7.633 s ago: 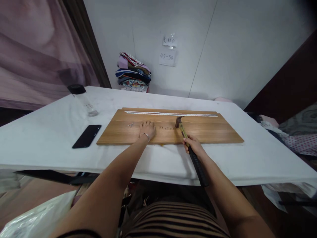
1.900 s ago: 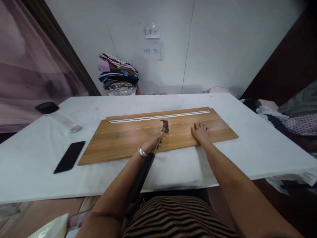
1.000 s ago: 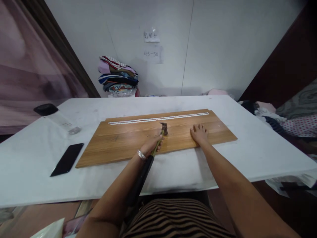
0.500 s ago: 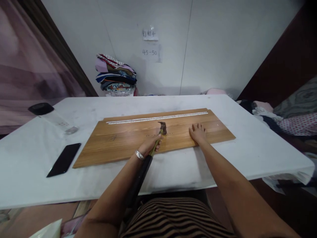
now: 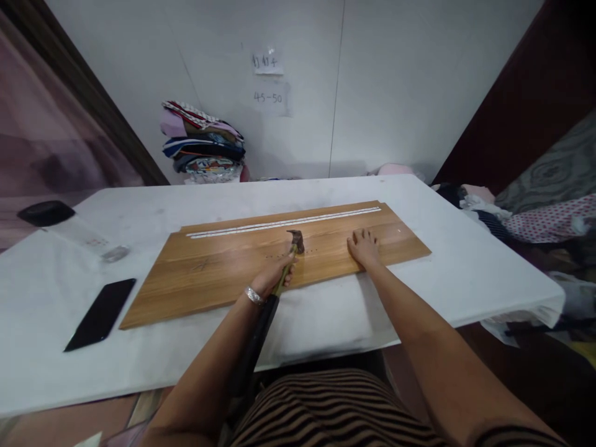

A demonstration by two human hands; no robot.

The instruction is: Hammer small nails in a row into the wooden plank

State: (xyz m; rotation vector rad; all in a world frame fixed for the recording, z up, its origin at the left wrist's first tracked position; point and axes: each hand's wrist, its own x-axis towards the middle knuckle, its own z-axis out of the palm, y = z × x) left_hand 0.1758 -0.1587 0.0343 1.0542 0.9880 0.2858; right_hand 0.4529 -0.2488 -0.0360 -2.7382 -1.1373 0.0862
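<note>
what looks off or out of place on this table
The clear bottle with the black cap lies on its side at the table's left edge. The wooden board sits askew to the table's front edge.

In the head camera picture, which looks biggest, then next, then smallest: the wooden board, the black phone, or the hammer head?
1. wooden board, by far the largest.
2. black phone, much smaller.
3. hammer head, the smallest; it lies farther from the camera than the phone, but the gap looks clear anyway.

White worktop (image 5: 419, 205) with wooden board (image 5: 223, 267) at centre, black phone (image 5: 100, 313) at eight o'clock, clear bottle (image 5: 69, 230) at ten.
</note>
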